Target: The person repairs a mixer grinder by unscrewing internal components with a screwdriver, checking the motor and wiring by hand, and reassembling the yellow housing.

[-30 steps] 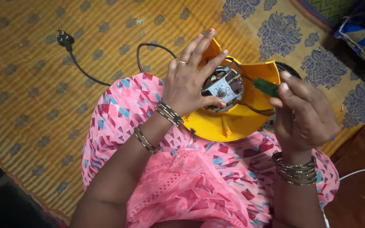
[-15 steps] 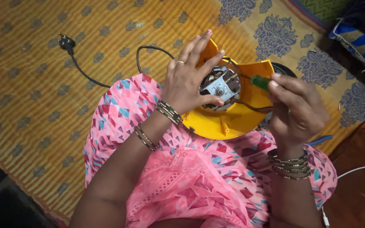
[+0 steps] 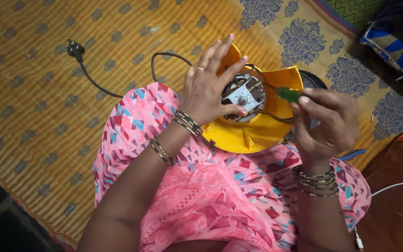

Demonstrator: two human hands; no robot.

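The yellow appliance housing (image 3: pixel 257 133) lies tipped on the person's lap, its open underside facing up toward the camera and its rounded edge toward the knees. Inside the shell sits a metal motor (image 3: pixel 243 95) with dark wires looping around it — nothing else shows in the cavity. The left hand (image 3: pixel 208 88) rests over the housing's left rim, fingers spread and curled against the motor, steadying it rather than clasping it. The right hand (image 3: pixel 327 123) is closed around a green-handled screwdriver (image 3: pixel 289 94), whose long axis runs roughly level, tip pointing left into the shell toward the motor. A black power cord (image 3: pixel 117 88) trails from the housing across the striped yellow mat (image 3: pixel 33 116) to its plug (image 3: pixel 74 47) near the mat's far left. That side of the mat is open — the right edge is crowded by a blue cloth bundle (image 3: pixel 397 42) and a dark floor.
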